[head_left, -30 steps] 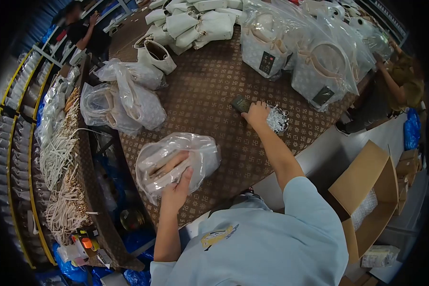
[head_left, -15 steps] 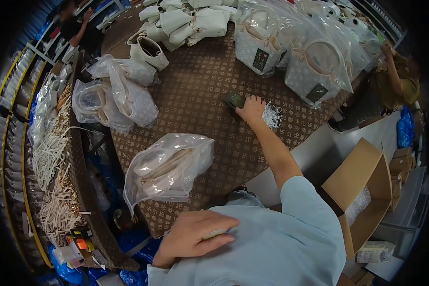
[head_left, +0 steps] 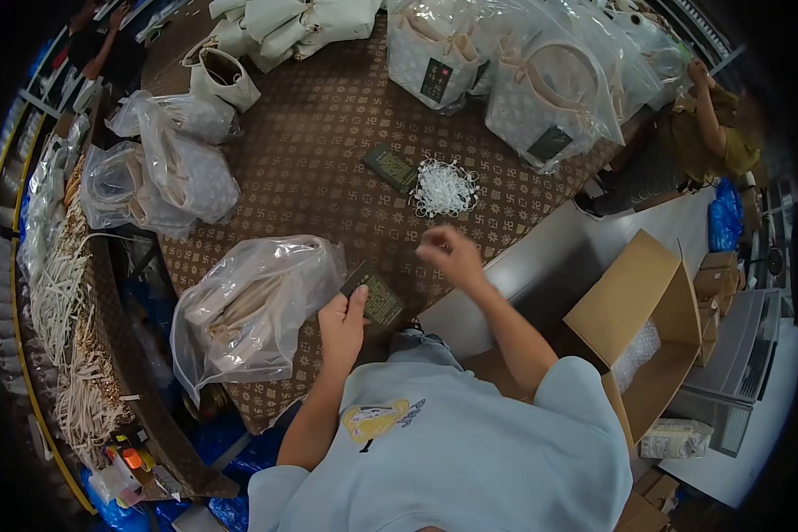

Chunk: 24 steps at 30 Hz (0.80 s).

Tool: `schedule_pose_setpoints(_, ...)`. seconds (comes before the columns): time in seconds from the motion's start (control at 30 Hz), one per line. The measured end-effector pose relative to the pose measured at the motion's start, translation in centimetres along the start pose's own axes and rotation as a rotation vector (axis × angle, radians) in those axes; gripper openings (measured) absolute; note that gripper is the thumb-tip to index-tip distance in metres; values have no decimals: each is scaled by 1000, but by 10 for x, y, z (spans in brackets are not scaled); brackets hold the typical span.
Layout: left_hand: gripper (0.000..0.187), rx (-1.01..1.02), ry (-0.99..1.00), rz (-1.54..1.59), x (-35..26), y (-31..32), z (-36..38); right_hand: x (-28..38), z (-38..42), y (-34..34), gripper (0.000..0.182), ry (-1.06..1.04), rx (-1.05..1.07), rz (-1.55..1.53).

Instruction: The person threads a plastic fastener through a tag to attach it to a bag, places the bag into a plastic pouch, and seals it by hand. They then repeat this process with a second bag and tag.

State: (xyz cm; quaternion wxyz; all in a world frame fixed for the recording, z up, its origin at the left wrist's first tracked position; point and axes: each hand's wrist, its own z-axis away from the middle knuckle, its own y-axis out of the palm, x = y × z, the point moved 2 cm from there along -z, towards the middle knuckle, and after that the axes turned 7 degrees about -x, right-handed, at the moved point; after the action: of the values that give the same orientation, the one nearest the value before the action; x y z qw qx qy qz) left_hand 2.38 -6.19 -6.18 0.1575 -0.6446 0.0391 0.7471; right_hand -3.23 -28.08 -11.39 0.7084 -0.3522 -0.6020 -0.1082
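My left hand pinches a small dark green tag card just right of a clear plastic bag with a pale handbag inside, lying on the brown patterned table. My right hand hovers above the table's near edge, fingers curled and blurred; whether it holds anything I cannot tell. Further out lie a stack of dark green cards and a heap of white string loops.
Bagged white handbags crowd the far right of the table, and unbagged ones the far middle. More bagged handbags lie at left. An open cardboard box stands at right. Another person works at the far right.
My right hand pulled back from the card stack and string heap toward me. My left hand rose from my chest and now holds a green card beside the bagged handbag.
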Motion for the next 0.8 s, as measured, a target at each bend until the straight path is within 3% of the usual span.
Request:
schedule_pose_setpoints(0.03,28,32,-82,56,0,-2,2,-19,-27,-22,33,151,-167,68)
schedule_pose_setpoints(0.13,21,65,-188,127,5,-9,6,-89,-91,-74,34,189,-410,381)
schedule_pose_setpoints(0.23,20,91,-260,169,6,-17,11,-75,-114,-80,32,295,-340,577)
schedule_pose_setpoints(0.33,24,134,-293,194,7,-21,13,-86,-125,-75,34,160,-207,638)
schedule_pose_setpoints(0.47,25,172,-283,229,2,-19,20,-87,-133,-81,33,201,-106,724)
schedule_pose_setpoints(0.57,27,227,-349,282,4,-19,22,-79,-132,-81,30,127,-183,498)
schedule_pose_setpoints(0.6,27,225,-349,289,4,-18,22,-61,-123,-79,24,147,-212,210)
schedule_pose_setpoints(0.63,28,281,-469,440,5,-14,23,-41,-111,-77,18,167,-239,-79)
schedule_pose_setpoints(0.67,29,341,-587,593,5,-9,22,-21,-98,-73,14,144,-183,-131)
schedule_pose_setpoints(0.8,29,486,-730,856,-8,29,9,48,-23,-33,11,51,173,-360)
